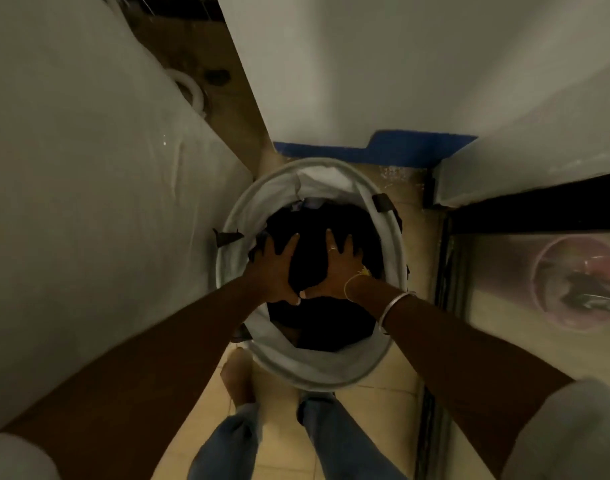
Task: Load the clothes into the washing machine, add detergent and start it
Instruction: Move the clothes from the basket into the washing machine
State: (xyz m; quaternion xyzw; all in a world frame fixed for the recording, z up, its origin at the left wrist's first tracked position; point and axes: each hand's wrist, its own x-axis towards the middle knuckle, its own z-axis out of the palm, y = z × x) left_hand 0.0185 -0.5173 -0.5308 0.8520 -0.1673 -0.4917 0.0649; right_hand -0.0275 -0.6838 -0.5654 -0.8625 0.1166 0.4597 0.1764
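Observation:
A round white laundry basket (pixel 334 370) stands on the tiled floor right in front of my legs. Dark clothes (pixel 324 323) fill it, with a bit of lighter cloth at the far side. My left hand (pixel 277 271) and my right hand (pixel 338 268) lie flat on top of the dark pile, fingers spread, thumbs nearly touching. Neither hand has cloth bunched in it. A large white appliance (pixel 89 202), probably the washing machine, rises on the left; its door or lid is out of view.
White panels (pixel 383 64) stand behind the basket over a blue strip (pixel 400 152). At right, a dark-framed glass surface (pixel 525 271) shows a pink round basin (pixel 580 282). A white hose (pixel 192 90) lies on the brown floor behind the appliance. Space around the basket is narrow.

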